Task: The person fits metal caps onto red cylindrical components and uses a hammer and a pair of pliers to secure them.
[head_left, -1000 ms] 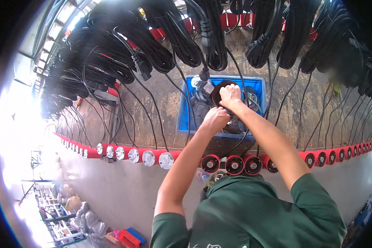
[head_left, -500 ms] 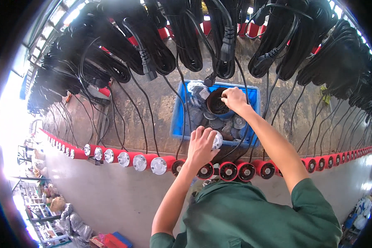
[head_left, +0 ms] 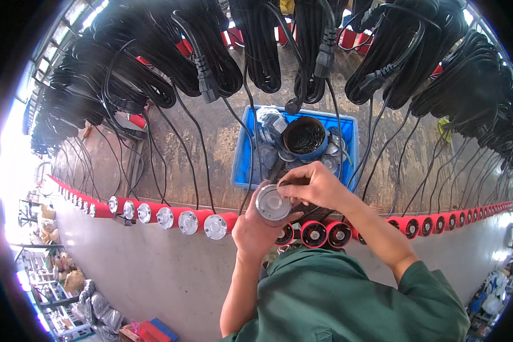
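Observation:
In front of my chest, my left hand (head_left: 251,228) is wrapped round a silver metal end cap (head_left: 272,206), a round disc turned face up. Above its upper right edge my right hand (head_left: 324,188) pinches finger and thumb together. Whatever sits between those fingertips is too small to make out. Beyond my hands stands a blue plastic crate (head_left: 240,164) with more round metal caps in it. Inside the crate is a round tin (head_left: 305,156) holding small dark pieces, perhaps screws.
A row of red cylinders runs along the table's near edge: silver-capped ones (head_left: 215,227) on the left, dark open-ended ones (head_left: 313,234) on the right. Bundles of black cable (head_left: 262,62) hang overhead, their thin leads (head_left: 196,134) crossing the wooden table (head_left: 211,171).
My right hand has left the tin and come back to the cap. My left hand has lowered and turned, now showing the cap's face.

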The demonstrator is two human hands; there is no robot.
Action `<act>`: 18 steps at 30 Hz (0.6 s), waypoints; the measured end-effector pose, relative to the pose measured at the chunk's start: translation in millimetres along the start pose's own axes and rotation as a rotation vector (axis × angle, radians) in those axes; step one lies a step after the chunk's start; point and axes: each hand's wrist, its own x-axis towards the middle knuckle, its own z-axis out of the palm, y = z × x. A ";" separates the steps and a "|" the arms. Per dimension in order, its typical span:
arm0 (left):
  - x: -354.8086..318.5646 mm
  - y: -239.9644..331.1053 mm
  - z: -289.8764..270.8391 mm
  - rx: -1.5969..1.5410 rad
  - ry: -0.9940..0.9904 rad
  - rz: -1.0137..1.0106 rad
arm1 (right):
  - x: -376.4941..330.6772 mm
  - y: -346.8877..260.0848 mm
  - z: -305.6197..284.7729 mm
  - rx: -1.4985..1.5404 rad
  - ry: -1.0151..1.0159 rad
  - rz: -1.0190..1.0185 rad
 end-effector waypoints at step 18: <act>-33.3 -5.5 2.3 -0.251 0.307 0.263 | -2.6 40.9 48.3 -0.312 0.209 -0.147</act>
